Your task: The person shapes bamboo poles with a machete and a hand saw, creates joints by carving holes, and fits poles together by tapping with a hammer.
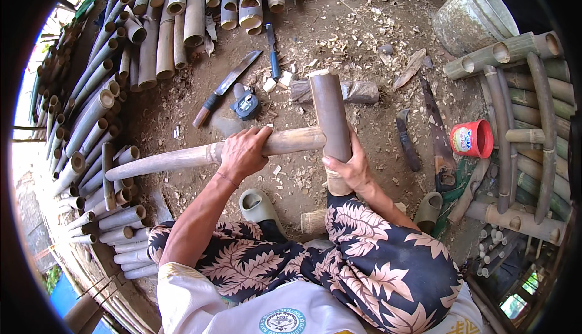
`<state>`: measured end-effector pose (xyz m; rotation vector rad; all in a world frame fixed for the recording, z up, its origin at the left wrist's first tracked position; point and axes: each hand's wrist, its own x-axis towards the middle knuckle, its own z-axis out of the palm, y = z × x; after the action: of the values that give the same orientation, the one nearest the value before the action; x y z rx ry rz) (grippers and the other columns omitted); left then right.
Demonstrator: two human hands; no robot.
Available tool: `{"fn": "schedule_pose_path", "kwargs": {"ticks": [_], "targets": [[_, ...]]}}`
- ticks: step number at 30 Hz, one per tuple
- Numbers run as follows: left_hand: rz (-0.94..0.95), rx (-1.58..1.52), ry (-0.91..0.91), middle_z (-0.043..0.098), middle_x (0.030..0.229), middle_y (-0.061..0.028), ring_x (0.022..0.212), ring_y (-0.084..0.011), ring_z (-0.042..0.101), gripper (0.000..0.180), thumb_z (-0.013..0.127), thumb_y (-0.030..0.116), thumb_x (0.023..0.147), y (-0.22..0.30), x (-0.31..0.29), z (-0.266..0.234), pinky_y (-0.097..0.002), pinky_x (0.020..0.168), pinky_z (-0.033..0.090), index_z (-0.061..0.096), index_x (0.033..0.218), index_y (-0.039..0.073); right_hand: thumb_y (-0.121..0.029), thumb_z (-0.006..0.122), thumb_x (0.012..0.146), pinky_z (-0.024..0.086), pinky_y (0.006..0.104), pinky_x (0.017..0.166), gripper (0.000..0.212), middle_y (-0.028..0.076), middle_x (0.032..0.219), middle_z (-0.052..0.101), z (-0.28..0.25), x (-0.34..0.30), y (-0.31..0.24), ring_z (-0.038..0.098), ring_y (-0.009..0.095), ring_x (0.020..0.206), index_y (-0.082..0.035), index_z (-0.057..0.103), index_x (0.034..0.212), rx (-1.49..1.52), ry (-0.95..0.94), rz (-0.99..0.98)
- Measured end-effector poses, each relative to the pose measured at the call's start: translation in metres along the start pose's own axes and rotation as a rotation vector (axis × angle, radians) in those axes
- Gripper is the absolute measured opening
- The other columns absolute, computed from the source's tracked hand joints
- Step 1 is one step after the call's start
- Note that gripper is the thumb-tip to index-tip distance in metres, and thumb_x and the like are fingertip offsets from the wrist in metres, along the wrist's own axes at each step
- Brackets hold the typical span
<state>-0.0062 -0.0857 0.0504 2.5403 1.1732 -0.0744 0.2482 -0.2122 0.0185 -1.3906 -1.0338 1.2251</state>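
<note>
My left hand (pixel 245 152) is closed around a long, pale bamboo pole (pixel 163 163) that lies crosswise in front of me, its narrower end pointing left. The right end of this pole meets the side of a thick brown bamboo tube (pixel 330 113), forming a T. Whether the end sits inside a hole in the tube is hidden. Wrapped around the lower part of that tube is my right hand (pixel 353 164), thumb across its front. The tube's lower end rests by my patterned trouser leg.
Beyond my hands lie a machete (pixel 227 88), a blue-handled chisel (pixel 272 52), a black tape measure (pixel 245 105) and a wood block (pixel 361 91). To the right are a curved knife (pixel 407 140), a handsaw (pixel 438 134), a red tub (pixel 479 139), a bucket (pixel 467 19) and a bamboo frame (pixel 500 128). Bamboo stacks (pixel 91 116) line the left.
</note>
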Motion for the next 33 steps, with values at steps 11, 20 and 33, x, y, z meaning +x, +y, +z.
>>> {"fn": "schedule_pose_path", "kwargs": {"ticks": [11,20,33], "targets": [[-0.040,-0.097,-0.035,0.065,0.093,-0.0091,0.090,-0.0339,0.066,0.047,0.073,0.019,0.067,0.018,0.026,-0.023,-0.0470,0.074,0.053,0.056,0.110,0.015,-0.030,0.083,0.068,0.057,0.0426,0.088,0.102,0.016,0.114,0.057,-0.056,0.046,-0.030,0.062,0.028,0.100,-0.007,0.027,0.150,0.270,-0.244,0.334],[-0.079,-0.067,-0.093,0.066,0.093,-0.0091,0.087,-0.0334,0.067,0.042,0.070,0.017,0.068,0.005,0.039,-0.009,-0.0477,0.072,0.053,0.058,0.108,0.014,-0.027,0.079,0.071,0.059,0.0396,0.081,0.091,0.015,0.108,0.059,-0.034,0.044,0.001,0.064,0.026,0.096,-0.006,0.033,0.147,0.276,-0.102,0.279],[-0.061,-0.044,-0.017,0.066,0.089,-0.0098,0.085,-0.0344,0.067,0.040,0.070,0.017,0.067,0.001,0.053,-0.006,-0.0478,0.072,0.053,0.058,0.105,0.015,-0.026,0.076,0.073,0.054,0.0486,0.092,0.086,0.019,0.118,0.059,-0.013,0.058,0.001,0.064,0.032,0.104,-0.005,0.033,0.145,-0.441,0.185,-0.067]]}}
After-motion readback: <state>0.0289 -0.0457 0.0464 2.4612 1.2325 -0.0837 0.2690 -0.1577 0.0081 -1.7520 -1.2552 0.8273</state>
